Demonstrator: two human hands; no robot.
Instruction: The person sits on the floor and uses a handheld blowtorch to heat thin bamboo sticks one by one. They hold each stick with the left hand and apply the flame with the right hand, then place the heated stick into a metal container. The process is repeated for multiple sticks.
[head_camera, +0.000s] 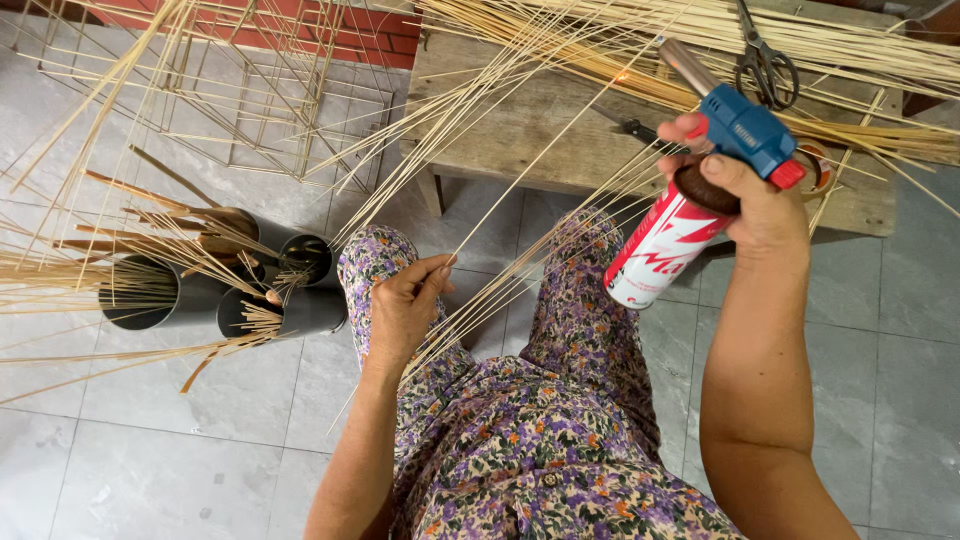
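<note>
Seen from above, over a lap in floral purple trousers (560, 440).

Left hand (405, 305) resting on the left knee, fingers curled in and pinched on a thin bamboo strip (520, 180). Strip's long axis running on a slant, from the pinch up and to the right, toward the wooden tabletop (520, 120) and the torch nozzle.

Right hand (745, 185) raised over the right knee, wrapped tight around a blowtorch (735, 125) screwed onto a red and white gas can (660, 248). Can tilted, base pointing down and left toward the lap, top up and right under the palm. Blue torch body above the fingers, metal nozzle (685, 65) aimed up and left over the tabletop, a faint orange glow among the strips just left of its tip.

More bamboo strips (760, 45) spread in long bundles across the tabletop, most lying roughly left to right, some fanning down over the edge toward the knees. Scissors (765, 60) lying on those bundles near the far edge. A roll of tape (820, 165) partly hidden behind the right hand.

On the tiled floor (180, 430) to the left, grey tubes (230, 295) stuffed with short sticks, and beyond them an open frame (250, 90) of thin sticks.
</note>
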